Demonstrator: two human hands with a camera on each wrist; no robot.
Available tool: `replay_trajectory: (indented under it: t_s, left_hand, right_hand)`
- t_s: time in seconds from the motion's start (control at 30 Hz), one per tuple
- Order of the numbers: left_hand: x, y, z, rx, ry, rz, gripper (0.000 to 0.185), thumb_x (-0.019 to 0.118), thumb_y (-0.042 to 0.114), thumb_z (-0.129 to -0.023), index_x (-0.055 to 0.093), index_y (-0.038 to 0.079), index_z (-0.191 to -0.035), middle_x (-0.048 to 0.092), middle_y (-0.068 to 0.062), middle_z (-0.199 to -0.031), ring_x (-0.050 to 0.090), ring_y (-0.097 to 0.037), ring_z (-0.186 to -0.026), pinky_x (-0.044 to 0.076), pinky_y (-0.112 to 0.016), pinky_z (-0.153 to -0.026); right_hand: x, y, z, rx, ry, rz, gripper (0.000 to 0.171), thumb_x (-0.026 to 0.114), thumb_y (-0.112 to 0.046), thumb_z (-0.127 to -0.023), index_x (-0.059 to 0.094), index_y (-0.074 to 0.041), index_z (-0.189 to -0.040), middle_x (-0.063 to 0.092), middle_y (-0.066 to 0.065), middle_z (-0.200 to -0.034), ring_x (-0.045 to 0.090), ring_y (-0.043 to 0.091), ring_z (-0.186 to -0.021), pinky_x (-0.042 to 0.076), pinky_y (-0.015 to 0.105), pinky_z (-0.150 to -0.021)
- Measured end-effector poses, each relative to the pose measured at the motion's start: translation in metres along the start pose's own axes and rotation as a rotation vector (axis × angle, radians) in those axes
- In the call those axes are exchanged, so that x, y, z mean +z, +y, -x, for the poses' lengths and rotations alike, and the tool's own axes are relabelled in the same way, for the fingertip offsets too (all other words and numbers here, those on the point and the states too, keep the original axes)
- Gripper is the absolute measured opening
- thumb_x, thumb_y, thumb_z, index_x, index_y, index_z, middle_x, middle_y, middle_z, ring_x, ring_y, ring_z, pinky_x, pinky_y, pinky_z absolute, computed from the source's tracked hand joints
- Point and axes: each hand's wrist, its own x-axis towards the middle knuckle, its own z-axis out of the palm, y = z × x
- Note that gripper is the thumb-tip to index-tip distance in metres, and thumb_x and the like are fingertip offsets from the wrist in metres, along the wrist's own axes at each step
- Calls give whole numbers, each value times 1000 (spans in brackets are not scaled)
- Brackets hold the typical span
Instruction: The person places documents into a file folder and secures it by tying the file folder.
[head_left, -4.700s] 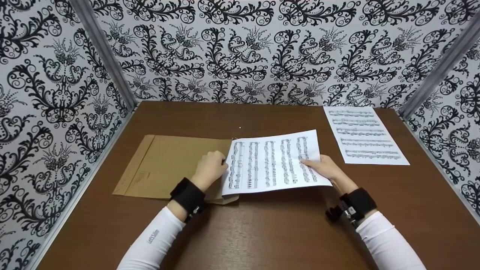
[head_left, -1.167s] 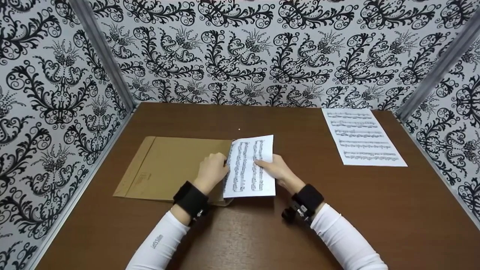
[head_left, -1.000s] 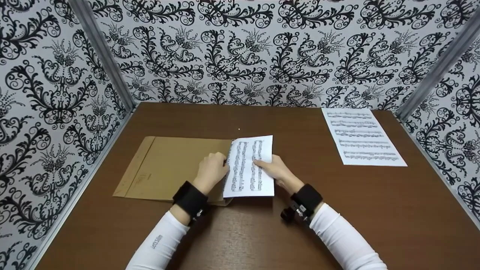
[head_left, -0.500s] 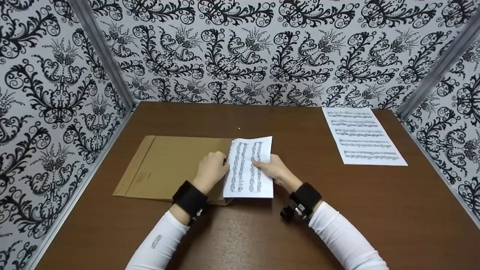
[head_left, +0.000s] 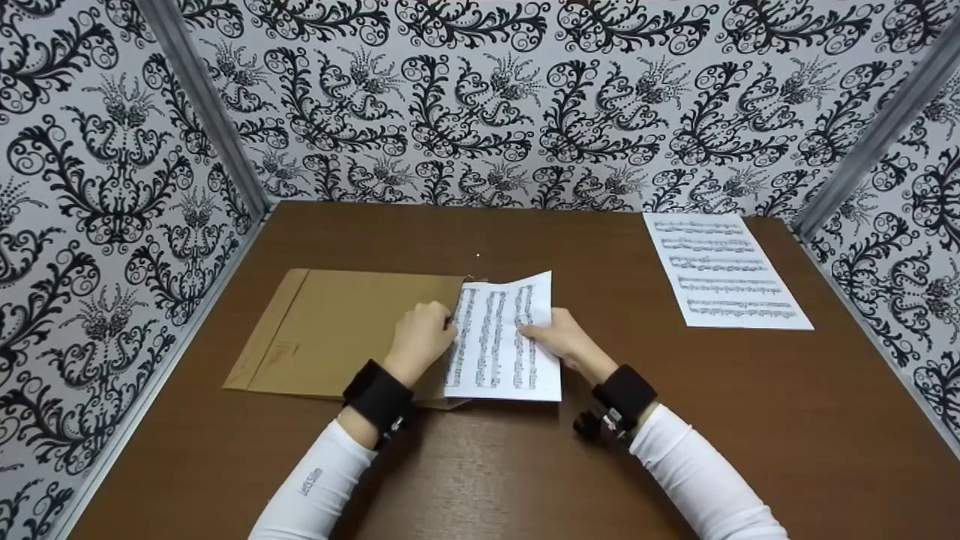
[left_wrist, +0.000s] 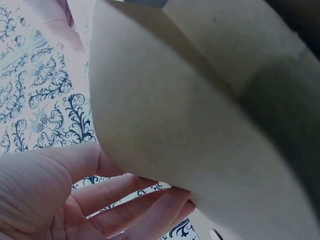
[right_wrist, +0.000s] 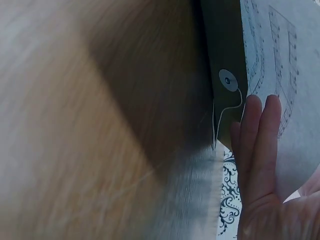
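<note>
Held sheet (head_left: 501, 356) and right hand (head_left: 566, 339) shifted slightly rightward since half a second ago; sheet appears only partly inside envelope (head_left: 345, 322). Right fingers pinch sheet; left hand's (head_left: 420, 337) fingers grip envelope's mouth.

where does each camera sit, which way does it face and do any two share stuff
Head: worn on the head, faces forward and down over the table, patterned wall beyond; the left hand, right hand and white sleeves show.
Left wrist: worn there, faces the brown envelope close up; the left fingers show at its edge.
Right wrist: worn there, faces the envelope's button and string and the held music sheet; the right fingers show.
Shared: the head and right wrist views both show the envelope and music sheet.
</note>
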Motion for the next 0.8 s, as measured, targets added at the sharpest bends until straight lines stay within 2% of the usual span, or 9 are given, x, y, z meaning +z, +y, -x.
replay_trajectory:
  t_s: [0.13, 0.33, 0.6, 0.8]
  left_hand:
    - [1, 2, 0, 13, 9, -19, 42, 70, 9, -88, 39, 16, -59, 64, -10, -70, 52, -22, -61, 46, -41, -56]
    - [5, 3, 1, 12, 12, -37, 34, 72, 10, -89, 49, 10, -62, 73, -20, -80, 69, -36, -70, 55, -50, -63]
    - [12, 5, 3, 0, 1, -80, 23, 74, 12, -88, 62, 4, -70, 74, -20, -81, 72, -39, -72, 53, -47, -55]
    - [18, 7, 7, 50, 52, -139, 18, 78, 11, -84, 67, -1, -75, 75, -22, -81, 73, -41, -71, 55, -49, -56]
  right_hand:
    - [1, -3, 0, -2, 7, 7, 33, 62, -5, -96, 62, 7, -127, 76, 21, -103, 72, 12, -65, 62, 27, -61]
    - [6, -6, -3, -9, -6, -1, 32, 62, -5, -97, 63, 7, -127, 76, 21, -101, 72, 13, -64, 62, 27, -61]
    - [2, -5, 1, -44, -32, -39, 38, 61, -6, -97, 60, 9, -132, 74, 29, -109, 73, 11, -66, 62, 27, -61]
    - [-2, -5, 4, -69, -64, -73, 39, 61, -11, -99, 59, 9, -133, 77, 22, -104, 74, 11, -67, 62, 27, -62]
